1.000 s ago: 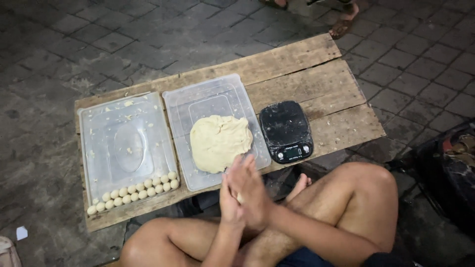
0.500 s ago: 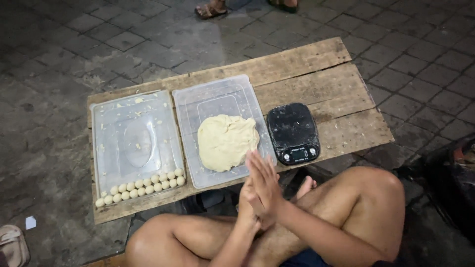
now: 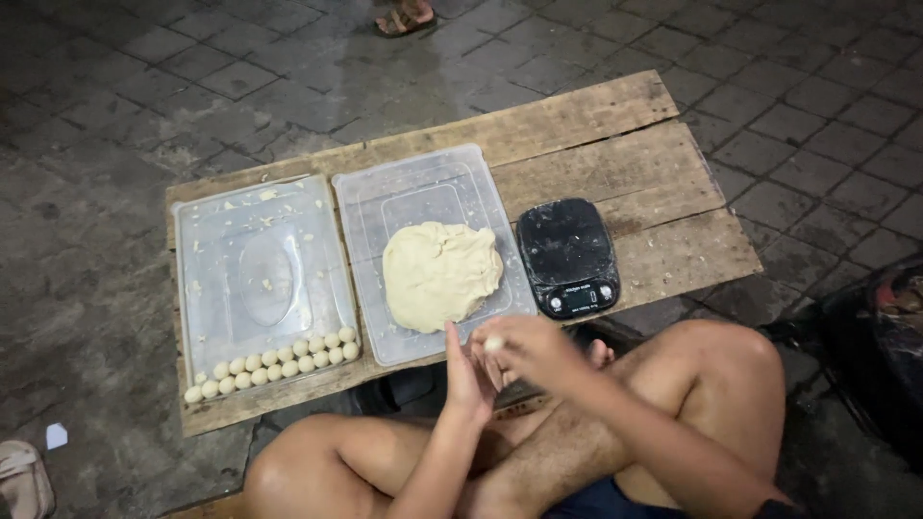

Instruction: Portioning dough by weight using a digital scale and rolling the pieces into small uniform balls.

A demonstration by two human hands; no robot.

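A small dough ball (image 3: 493, 343) sits between the 2 hands, at the fingertips of the right hand (image 3: 534, 348) and against the upright open palm of the left hand (image 3: 468, 375). Both hands hover just below the near edge of the middle tray (image 3: 404, 187), close to the big dough lump (image 3: 440, 274). Finished balls (image 3: 274, 363) line the left tray (image 3: 216, 240). A black scale (image 3: 567, 255) sits to the right on the wooden board (image 3: 615, 154).
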